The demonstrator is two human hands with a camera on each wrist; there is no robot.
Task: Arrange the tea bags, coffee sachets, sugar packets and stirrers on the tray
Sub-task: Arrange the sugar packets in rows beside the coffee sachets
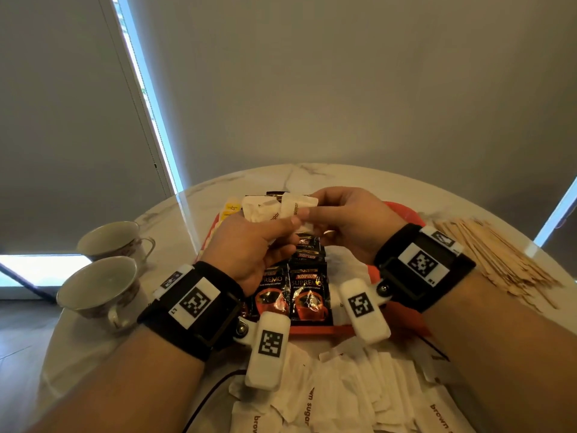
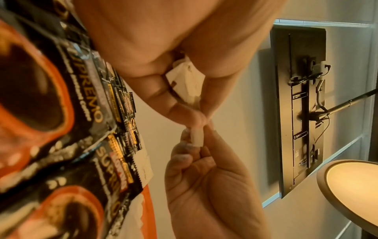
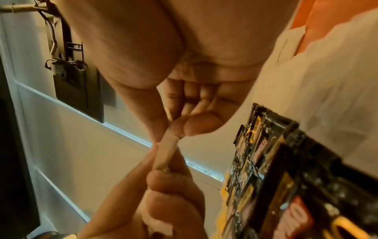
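Both hands hover together over the red tray [image 1: 315, 331]. My left hand [image 1: 282, 228] grips a small fan of white sugar packets [image 1: 260, 210], seen bunched in its palm in the left wrist view [image 2: 185, 80]. My right hand [image 1: 309, 214] pinches the end of one packet [image 1: 298, 205] from that bunch; this packet [image 3: 166, 149] spans between the two hands. Black coffee sachets [image 1: 307, 290] lie in overlapping rows down the tray's middle. Yellow tea bags [image 1: 232, 208] sit at its far left. White packets [image 3: 327, 77] lie on the tray's right side.
A heap of wooden stirrers [image 1: 499, 260] lies on the marble table to the right of the tray. Loose sugar packets [image 1: 343, 398] cover the table's near edge. Two teacups [image 1: 100, 285] stand at the left. A dark cable [image 1: 212, 392] trails near the front.
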